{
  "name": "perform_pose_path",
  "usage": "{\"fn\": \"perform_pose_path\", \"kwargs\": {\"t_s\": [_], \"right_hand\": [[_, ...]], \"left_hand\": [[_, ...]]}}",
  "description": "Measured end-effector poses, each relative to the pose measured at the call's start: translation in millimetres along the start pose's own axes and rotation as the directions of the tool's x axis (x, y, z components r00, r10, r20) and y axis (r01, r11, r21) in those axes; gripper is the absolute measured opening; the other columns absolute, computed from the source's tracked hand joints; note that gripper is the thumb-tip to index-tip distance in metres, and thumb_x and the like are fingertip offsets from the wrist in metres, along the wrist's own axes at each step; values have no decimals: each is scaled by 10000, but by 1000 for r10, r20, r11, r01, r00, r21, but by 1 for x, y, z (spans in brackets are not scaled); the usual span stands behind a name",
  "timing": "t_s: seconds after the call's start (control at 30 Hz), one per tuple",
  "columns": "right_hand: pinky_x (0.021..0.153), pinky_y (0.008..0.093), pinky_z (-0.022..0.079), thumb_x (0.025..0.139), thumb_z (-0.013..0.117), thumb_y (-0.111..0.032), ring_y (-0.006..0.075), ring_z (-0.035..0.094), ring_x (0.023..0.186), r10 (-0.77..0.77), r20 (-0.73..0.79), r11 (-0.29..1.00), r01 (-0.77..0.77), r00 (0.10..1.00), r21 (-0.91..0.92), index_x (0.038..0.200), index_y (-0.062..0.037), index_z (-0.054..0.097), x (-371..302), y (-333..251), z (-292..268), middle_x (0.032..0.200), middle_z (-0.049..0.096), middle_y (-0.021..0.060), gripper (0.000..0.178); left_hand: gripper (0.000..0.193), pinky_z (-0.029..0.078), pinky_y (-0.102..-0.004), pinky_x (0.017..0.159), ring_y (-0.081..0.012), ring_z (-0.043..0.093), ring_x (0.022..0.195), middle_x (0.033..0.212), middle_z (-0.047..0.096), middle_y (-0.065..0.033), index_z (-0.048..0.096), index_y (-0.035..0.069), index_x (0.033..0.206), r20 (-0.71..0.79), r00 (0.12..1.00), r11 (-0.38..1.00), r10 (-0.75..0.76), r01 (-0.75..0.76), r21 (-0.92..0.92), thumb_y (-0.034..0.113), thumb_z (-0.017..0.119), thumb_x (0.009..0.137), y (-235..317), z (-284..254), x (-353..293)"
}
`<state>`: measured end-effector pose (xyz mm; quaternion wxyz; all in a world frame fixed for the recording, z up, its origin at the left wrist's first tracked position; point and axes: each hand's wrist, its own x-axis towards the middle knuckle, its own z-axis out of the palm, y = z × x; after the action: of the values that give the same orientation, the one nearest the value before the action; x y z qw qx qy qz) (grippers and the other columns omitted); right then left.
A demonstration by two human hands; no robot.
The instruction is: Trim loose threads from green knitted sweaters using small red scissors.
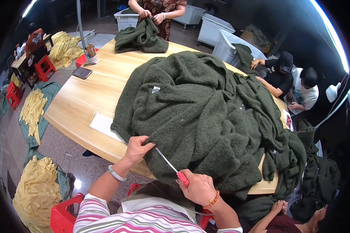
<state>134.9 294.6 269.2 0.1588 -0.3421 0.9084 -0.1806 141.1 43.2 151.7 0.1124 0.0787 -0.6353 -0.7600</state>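
Observation:
A big heap of dark green knit garments (190, 112) covers much of the wooden table in front of me. My left hand (135, 150) pinches the near left edge of the knit between thumb and fingers. In my right hand (198, 188) is a slim tool (167, 160) with a red handle and a long, thin, pale shaft. The shaft points up and left, and its tip meets the knit beside my left fingertips. Whether the tip is hooked or straight I cannot tell. A small white label (155, 89) shows on the heap.
White paper (106, 127), a phone (82, 73) and a cup of tools (90, 53) lie to the left. Across the table a person handles another green knit (144, 37). More people sit at right. Yellow cloth (38, 190) and a red stool (65, 211) are at lower left.

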Motion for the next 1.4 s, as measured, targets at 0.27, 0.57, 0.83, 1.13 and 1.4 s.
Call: {"fn": "perform_pose_path", "kwargs": {"t_s": [0.27, 0.57, 0.83, 1.13, 1.4], "right_hand": [[612, 471, 495, 892, 596, -295, 372, 636, 648, 39, 91, 998, -36, 995, -42, 1019, -110, 588, 5, 4, 3, 664, 638, 142, 225], [607, 450, 507, 897, 593, -289, 346, 647, 657, -75, -41, 996, 76, 996, 44, 1009, -109, 582, 2, 15, 7, 677, 641, 132, 212], [559, 469, 483, 908, 564, -238, 366, 637, 649, -125, -112, 989, 133, 986, 66, 937, -41, 527, -6, 13, 13, 656, 619, 171, 202], [605, 480, 516, 896, 593, -302, 380, 650, 672, 86, -205, 996, -90, 975, -13, 999, -91, 555, 2, 23, -9, 694, 647, 177, 238], [686, 483, 500, 894, 590, -310, 374, 655, 729, 118, -71, 993, -118, 990, -6, 1003, -99, 578, 10, 28, -16, 714, 657, 160, 238]], "left_hand": [[89, 487, -208, 666, -63, 592, 726, 826, 673, -13, 689, -48, 913, -30, 997, 995, -67, 65, -80, -25, 661, 832, -10, -16, 1], [178, 497, -213, 730, -67, 610, 795, 922, 678, -16, 658, -27, 1047, 33, 987, 955, -156, 159, -249, 8, 647, 872, -9, -19, 10], [322, 463, -225, 785, -71, 572, 870, 967, 634, -4, 597, -31, 1160, 89, 986, 985, -140, 148, -93, 97, 677, 876, 3, -4, 40], [53, 432, -221, 629, -43, 534, 705, 794, 612, 32, 666, -3, 856, 164, 985, 998, -63, 62, 9, -15, 658, 805, 10, 23, 74], [25, 414, -185, 565, -17, 533, 636, 758, 638, 41, 680, -7, 850, 94, 994, 994, -56, 65, -91, -9, 682, 824, -10, 21, 73]]}}
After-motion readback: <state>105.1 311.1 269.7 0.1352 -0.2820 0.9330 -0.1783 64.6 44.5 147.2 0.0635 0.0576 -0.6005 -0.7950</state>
